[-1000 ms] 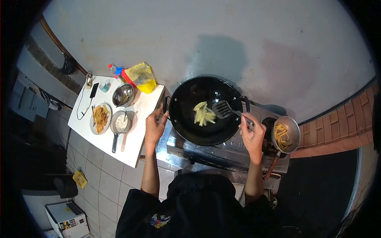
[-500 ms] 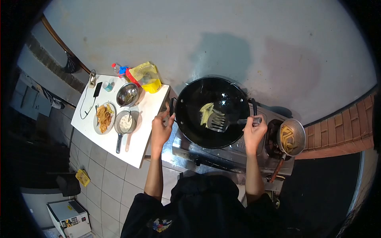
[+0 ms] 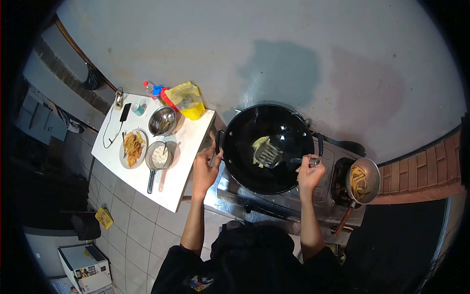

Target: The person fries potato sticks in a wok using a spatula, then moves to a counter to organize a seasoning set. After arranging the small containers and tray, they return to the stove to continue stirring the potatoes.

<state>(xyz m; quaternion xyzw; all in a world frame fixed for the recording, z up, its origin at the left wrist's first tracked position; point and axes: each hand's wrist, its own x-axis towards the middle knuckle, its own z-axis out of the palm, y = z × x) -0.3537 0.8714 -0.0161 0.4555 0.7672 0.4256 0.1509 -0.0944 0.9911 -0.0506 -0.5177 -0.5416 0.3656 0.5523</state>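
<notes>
Black metal forms the wide two-handled wok (image 3: pixel 299 166) on the silver stove (image 3: pixel 329 164); pale-yellow food strips (image 3: pixel 256 146) lie inside. The person's right hand (image 3: pixel 311 177) closes round the slotted metal spatula (image 3: pixel 269 156), its blade over the strips — probably to turn them. The left hand (image 3: pixel 205 172), half-curled, is at the wok's left handle, likely steadying it — grip firmness cannot be told.

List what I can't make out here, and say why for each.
All in the head view, now:
- Pale strips: partly hidden under the slotted turner, so their full number can't be told.
- Anything directly beneath the wok: hidden by its base.
- Left hand: too small to tell how firm its grip on the wok is.
- Yellow pouch: any print is too small to read.
</notes>
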